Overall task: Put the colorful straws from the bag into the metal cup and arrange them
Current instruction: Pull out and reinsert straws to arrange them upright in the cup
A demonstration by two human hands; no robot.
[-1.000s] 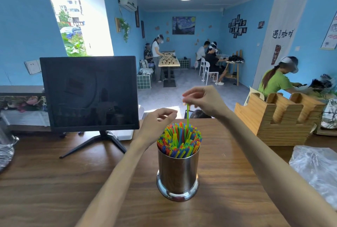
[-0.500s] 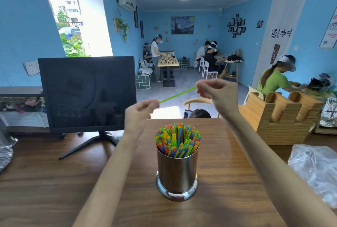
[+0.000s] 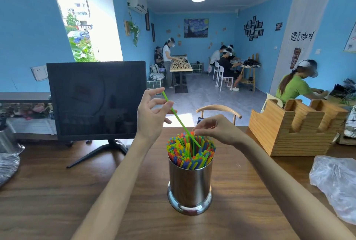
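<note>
Task looked nearly done: metal cup point(image 3: 190, 180) at tabletop point(image 3: 57, 201) center was packed with colorful straws point(image 3: 189, 152), one green straw point(image 3: 180, 121) not yet seated. Left hand point(image 3: 152, 115), at 11 o'clock from the cup, pinched the straw's upper part, other fingers point(image 3: 154, 93) spread. Right hand point(image 3: 217, 130), at 1 o'clock, had fingertips together by the straw's lower end. Plastic bag point(image 3: 335, 182) lay at 3 o'clock, apparently empty.

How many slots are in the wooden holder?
2 visible: in the light wooden holder at right, a left slot and a right slot. More may lie beyond the frame edge.
</note>
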